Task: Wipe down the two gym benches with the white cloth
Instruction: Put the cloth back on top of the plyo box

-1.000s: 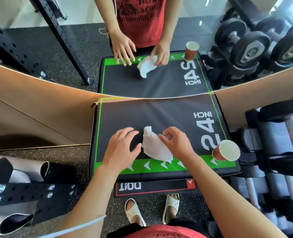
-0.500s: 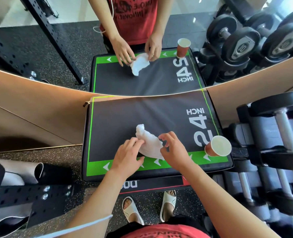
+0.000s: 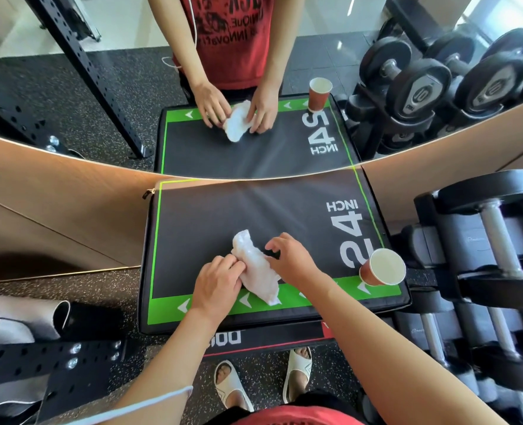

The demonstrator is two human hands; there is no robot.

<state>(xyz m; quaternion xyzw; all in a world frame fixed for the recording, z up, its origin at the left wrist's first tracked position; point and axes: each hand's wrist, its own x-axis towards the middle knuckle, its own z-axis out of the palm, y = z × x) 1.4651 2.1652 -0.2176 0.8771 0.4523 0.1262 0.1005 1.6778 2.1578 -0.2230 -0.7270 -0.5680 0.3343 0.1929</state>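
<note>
- The worktop (image 3: 211, 228) is a black padded gym box with a green border and white arrows along its near edge, standing on speckled black rubber floor (image 3: 340, 368).
- It butts against a wall mirror (image 3: 284, 72), which reflects the box, the hands and the person's red shirt.
- Racked dumbbells (image 3: 496, 240) stand to the right; a black perforated steel frame (image 3: 39, 360) sits at lower left.
- A brown paper cup (image 3: 382, 267) stands on the box's near right corner, just beside the digits.
- The white cloth (image 3: 255, 268) lies crumpled near the front edge, partly over the green band.
- The left hand (image 3: 217, 285) has its fingers curled, pinching the cloth's left side.
- The right hand (image 3: 292, 259) touches the cloth's right side, fingers bent; the grip there is hidden.
- White print on the box reads "24 INCH".
</note>
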